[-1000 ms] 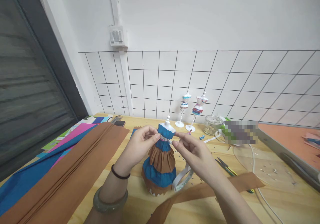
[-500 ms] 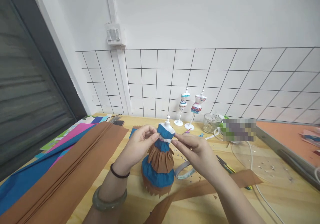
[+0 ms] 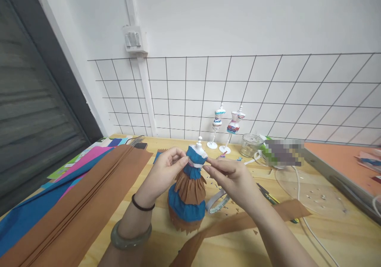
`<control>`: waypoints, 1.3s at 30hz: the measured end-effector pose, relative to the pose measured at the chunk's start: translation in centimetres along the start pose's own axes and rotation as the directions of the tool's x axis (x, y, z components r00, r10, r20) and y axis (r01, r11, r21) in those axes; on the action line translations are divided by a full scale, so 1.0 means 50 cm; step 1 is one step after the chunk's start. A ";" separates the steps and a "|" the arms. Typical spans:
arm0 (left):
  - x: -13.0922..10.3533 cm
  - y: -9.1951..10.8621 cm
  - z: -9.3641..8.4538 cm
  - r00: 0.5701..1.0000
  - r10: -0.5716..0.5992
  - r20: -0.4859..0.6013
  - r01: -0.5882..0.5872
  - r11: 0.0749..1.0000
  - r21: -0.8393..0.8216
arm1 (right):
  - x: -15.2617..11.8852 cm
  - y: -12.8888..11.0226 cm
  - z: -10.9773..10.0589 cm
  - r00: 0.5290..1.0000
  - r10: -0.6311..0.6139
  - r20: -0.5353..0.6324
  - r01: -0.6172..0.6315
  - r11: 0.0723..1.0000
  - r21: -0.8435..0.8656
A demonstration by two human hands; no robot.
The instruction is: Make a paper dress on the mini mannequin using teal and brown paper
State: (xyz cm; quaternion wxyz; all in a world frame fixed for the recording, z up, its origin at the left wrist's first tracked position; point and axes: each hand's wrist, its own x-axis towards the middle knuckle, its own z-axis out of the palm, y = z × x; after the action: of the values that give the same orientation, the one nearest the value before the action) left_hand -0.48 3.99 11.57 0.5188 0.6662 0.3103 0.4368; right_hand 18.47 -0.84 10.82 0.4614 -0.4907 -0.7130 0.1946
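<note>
A small white mannequin stands upright at the middle of the table, wearing a paper dress with blue and brown tiers and a zigzag hem. Blue paper wraps its chest, with a white band below. My left hand pinches the left edge of the chest paper between thumb and index finger. On the other side, my right hand has thumb and fingertips closed at the right edge of the bodice. What exactly sits between the fingertips is partly hidden.
Folded brown paper and coloured sheets lie left. Two small mannequins and a glass jar stand behind. A tape roll, a brown strip, a yellow-black cutter and a white cable lie nearer the right hand.
The view has shifted slightly. The white band now lies flatter around the mannequin's waist, and both hands remain at the bodice with nearly the same grip.
</note>
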 end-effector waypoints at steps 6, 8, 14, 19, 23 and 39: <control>-0.001 0.006 -0.001 1.000 -0.017 0.009 0.016 1.000 0.020 | 0.002 0.002 -0.001 1.000 0.004 0.007 -0.005 0.999 0.048; -0.002 0.007 -0.002 1.000 -0.019 0.011 0.019 1.000 0.021 | 0.004 0.003 0.000 1.000 0.009 0.014 -0.010 0.997 0.072; -0.001 0.002 -0.003 0.999 -0.014 0.044 0.015 0.999 -0.029 | 0.004 -0.004 -0.003 0.995 0.078 0.056 -0.087 0.982 0.168; -0.001 0.001 0.001 0.999 -0.022 0.050 0.024 0.999 -0.039 | 0.001 -0.002 -0.007 0.981 0.161 0.112 -0.185 0.948 0.258; -0.002 0.005 0.005 0.998 -0.007 0.062 0.011 0.998 -0.061 | 0.002 0.003 -0.009 0.959 0.229 0.164 -0.273 0.898 0.345; -0.006 0.004 0.022 0.989 -0.007 0.147 0.035 0.981 -0.189 | 0.007 -0.004 -0.013 0.939 0.305 0.158 -0.343 0.808 0.480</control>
State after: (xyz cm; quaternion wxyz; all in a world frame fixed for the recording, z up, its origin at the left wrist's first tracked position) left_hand 0.39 3.23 11.58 0.6063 0.6400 0.2354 0.4091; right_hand 18.86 -0.72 11.46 0.5060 -0.4612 -0.5601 0.4664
